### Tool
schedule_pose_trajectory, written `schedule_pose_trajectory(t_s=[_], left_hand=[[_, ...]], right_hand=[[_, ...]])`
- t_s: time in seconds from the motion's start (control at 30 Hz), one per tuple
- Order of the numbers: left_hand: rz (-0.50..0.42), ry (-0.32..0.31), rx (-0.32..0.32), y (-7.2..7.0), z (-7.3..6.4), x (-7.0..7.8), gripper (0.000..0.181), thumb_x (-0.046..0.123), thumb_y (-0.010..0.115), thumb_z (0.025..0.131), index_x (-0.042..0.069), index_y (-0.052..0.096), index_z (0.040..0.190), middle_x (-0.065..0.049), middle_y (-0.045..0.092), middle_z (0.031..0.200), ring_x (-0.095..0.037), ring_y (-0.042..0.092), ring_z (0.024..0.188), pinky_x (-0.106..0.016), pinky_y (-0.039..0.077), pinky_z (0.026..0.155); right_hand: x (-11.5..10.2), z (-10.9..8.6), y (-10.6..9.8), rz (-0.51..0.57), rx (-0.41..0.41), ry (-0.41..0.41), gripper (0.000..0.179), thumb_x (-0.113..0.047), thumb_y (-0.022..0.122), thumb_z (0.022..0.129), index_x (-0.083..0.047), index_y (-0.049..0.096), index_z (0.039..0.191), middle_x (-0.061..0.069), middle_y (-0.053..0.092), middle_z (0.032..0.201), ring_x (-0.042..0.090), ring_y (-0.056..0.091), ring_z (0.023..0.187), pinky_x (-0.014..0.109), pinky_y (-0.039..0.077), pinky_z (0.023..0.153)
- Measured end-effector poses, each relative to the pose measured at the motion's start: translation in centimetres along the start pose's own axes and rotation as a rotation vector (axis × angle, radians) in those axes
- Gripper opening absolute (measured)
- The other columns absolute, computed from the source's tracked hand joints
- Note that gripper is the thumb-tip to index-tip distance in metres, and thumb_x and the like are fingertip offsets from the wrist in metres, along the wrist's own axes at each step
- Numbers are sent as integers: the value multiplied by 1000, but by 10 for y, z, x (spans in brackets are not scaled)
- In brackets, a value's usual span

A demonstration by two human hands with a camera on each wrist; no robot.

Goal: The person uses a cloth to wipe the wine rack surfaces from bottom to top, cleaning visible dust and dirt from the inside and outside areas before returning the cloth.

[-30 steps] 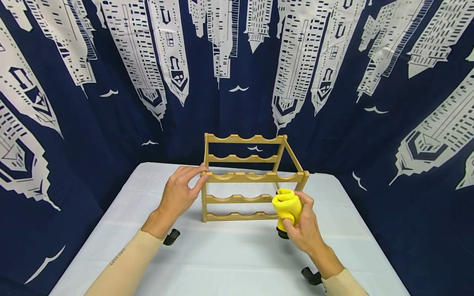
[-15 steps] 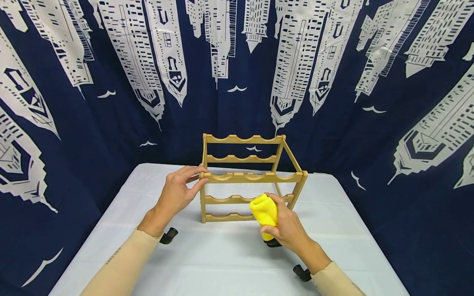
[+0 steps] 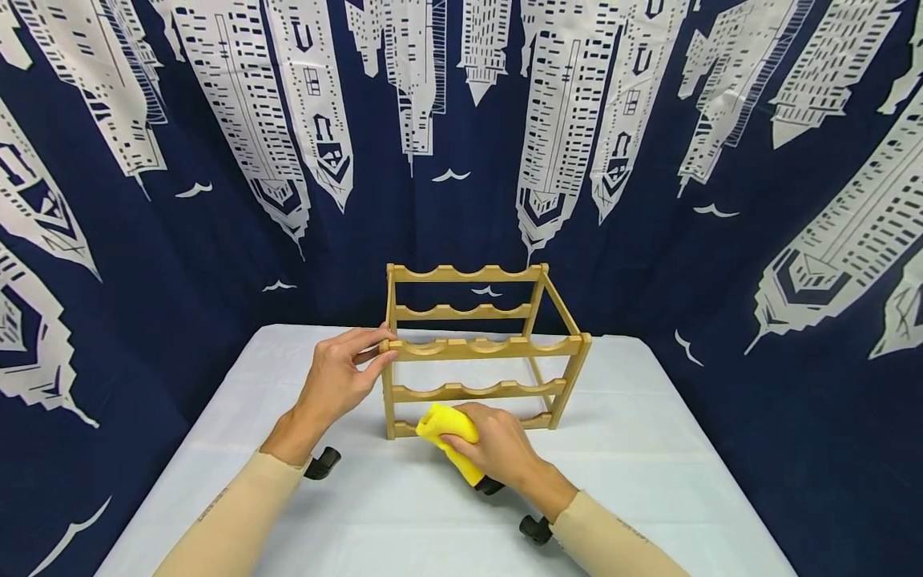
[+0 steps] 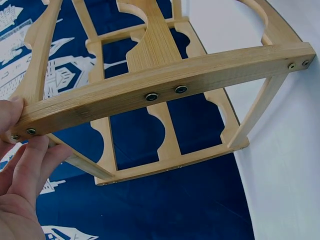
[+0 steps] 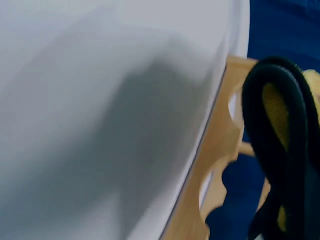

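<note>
A light wooden rack (image 3: 486, 348) with scalloped rails stands upright on the table. My left hand (image 3: 337, 381) holds its upper front left corner. In the left wrist view the thumb (image 4: 11, 114) lies on one side of the rack's end bar (image 4: 165, 85) and the fingers on the other. My right hand (image 3: 497, 449) grips a bunched yellow cloth (image 3: 454, 437) with a black edge, low in front of the rack's bottom rail. In the right wrist view the cloth's folded black edge (image 5: 292, 110) is close to the camera, beside the rack's rail (image 5: 220, 125).
A white cover (image 3: 404, 529) lies over the table. Behind it hangs a dark blue curtain (image 3: 447, 224) printed with white buildings and birds. Black wrist devices show at the left wrist (image 3: 322, 463) and the right wrist (image 3: 535, 529).
My right hand has moved left with the yellow cloth, from the rack's right side across its front, and lower. The left hand stays at the same corner. The head view has shifted slightly.
</note>
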State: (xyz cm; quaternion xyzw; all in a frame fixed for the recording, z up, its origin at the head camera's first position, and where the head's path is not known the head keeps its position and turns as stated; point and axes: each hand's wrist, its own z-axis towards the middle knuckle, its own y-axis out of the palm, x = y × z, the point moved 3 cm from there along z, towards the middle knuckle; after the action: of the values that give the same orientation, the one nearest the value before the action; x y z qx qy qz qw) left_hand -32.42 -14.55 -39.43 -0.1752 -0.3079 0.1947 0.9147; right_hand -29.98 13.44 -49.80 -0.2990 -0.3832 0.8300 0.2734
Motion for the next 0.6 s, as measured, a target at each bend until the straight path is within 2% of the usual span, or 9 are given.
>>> schedule_pose_trajectory(t_s=[0.2, 0.3, 0.37, 0.47, 0.6], left_hand=[[-27, 0, -13, -1, -3, -1, 28, -9, 91, 95, -3, 87, 122, -19, 88, 125, -40, 86, 123, -47, 76, 86], [-36, 11, -15, -1, -3, -1, 27, -9, 91, 95, -3, 87, 121, -19, 87, 125, -40, 85, 122, -47, 76, 86], [-37, 14, -18, -1, -2, -1, 27, -8, 91, 96, -3, 86, 122, -21, 87, 125, -40, 85, 123, -44, 76, 87], [-19, 5, -18, -3, -1, -1, 28, -5, 92, 96, -3, 86, 123, -20, 87, 127, -39, 86, 120, -38, 75, 88], [-6, -12, -15, -5, -2, -1, 29, -5, 92, 96, -2, 87, 124, -19, 87, 129, -37, 88, 116, -29, 73, 88]], right_hand=[[-7, 16, 32, 99, -144, 171, 35, -42, 90, 104, -15, 90, 126, -3, 80, 93, 2, 55, 76, 18, 45, 62], [-11, 22, 45, 171, -158, 229, 33, -43, 89, 105, -15, 92, 123, -3, 77, 86, 1, 54, 73, 18, 46, 60], [-13, 26, 51, 229, -137, 267, 33, -44, 88, 106, -12, 92, 118, -4, 74, 81, 1, 54, 70, 18, 47, 59], [-18, 29, 56, 374, -104, 335, 38, -44, 87, 107, -8, 90, 115, -3, 72, 79, 3, 58, 67, 21, 50, 58], [-23, 27, 61, 632, -101, 491, 52, -49, 88, 105, -2, 86, 128, -1, 79, 89, 9, 69, 71, 26, 60, 62]])
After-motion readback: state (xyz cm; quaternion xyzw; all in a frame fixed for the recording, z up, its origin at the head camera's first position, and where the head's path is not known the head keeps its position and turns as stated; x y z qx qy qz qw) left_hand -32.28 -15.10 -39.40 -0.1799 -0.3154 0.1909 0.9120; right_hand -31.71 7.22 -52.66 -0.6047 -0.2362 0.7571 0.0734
